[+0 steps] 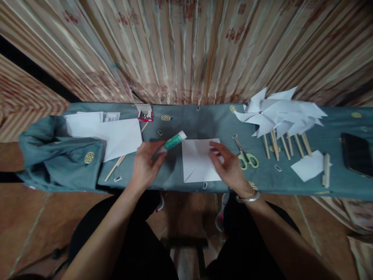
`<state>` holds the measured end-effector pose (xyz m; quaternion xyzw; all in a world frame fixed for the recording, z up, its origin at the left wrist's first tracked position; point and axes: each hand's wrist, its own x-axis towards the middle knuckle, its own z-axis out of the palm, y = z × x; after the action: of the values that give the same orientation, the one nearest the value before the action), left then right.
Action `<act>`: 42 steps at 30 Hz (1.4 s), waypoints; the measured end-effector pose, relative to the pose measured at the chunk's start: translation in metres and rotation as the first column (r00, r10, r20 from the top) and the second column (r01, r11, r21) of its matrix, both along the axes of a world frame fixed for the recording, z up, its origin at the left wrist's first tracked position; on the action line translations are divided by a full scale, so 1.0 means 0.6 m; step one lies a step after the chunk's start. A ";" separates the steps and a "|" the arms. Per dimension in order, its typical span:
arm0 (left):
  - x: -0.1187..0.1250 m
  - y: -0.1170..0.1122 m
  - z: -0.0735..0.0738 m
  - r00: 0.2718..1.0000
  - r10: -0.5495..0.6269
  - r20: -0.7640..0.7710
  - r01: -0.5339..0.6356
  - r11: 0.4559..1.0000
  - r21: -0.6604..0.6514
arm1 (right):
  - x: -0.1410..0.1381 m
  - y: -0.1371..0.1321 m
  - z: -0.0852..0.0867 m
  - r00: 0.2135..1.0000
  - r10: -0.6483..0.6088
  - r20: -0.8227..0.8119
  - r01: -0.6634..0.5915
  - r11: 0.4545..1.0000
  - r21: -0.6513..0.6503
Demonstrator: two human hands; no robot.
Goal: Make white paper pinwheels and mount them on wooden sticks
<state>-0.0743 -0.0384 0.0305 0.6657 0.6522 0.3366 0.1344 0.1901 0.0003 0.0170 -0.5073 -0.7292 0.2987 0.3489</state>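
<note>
My left hand (147, 161) is closed on a green and white glue stick (175, 141), its white end tilted up to the right. Beside it lies a square of white paper (198, 159) with diagonal lines running in from its corners. Over the paper's right side is my right hand (225, 163), fingers apart and slightly curled; whether the fingertips touch the sheet I cannot tell. Just right of that hand, a pair of scissors (244, 156) with light green handles rests on the cloth.
Several white paper pinwheels (279, 111) on sticks lie at the right, near a paper piece (305, 167), a marker (326, 171) and a dark phone (357, 153). White sheets (124, 136), wooden sticks (115, 168) and a small red box (145, 113) of metal bits are at the left.
</note>
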 end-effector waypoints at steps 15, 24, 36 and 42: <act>0.097 -0.013 -0.015 0.715 0.045 0.698 0.203 0.942 -0.269 | -0.025 -0.009 0.012 0.527 -0.439 -0.727 -0.300 0.705 -0.643; -0.008 0.018 -0.021 0.984 -0.090 -0.153 0.097 0.994 0.042 | 0.018 0.023 0.008 0.337 -0.554 -0.761 -0.417 0.637 -0.648; 0.006 0.019 -0.034 0.915 -0.093 -0.391 0.149 0.982 0.116 | 0.023 0.026 0.022 0.235 -0.625 -0.745 -0.551 0.546 -0.631; 0.095 -0.002 -0.038 0.839 -0.437 -0.323 0.485 0.870 0.083 | 0.031 0.031 0.018 0.374 -0.484 -0.791 -0.428 0.667 -0.610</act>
<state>-0.0172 -0.0395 0.0077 0.8545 0.4553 0.2432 0.0589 0.2084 0.0191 0.0281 -0.3553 -0.1993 0.7898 0.4585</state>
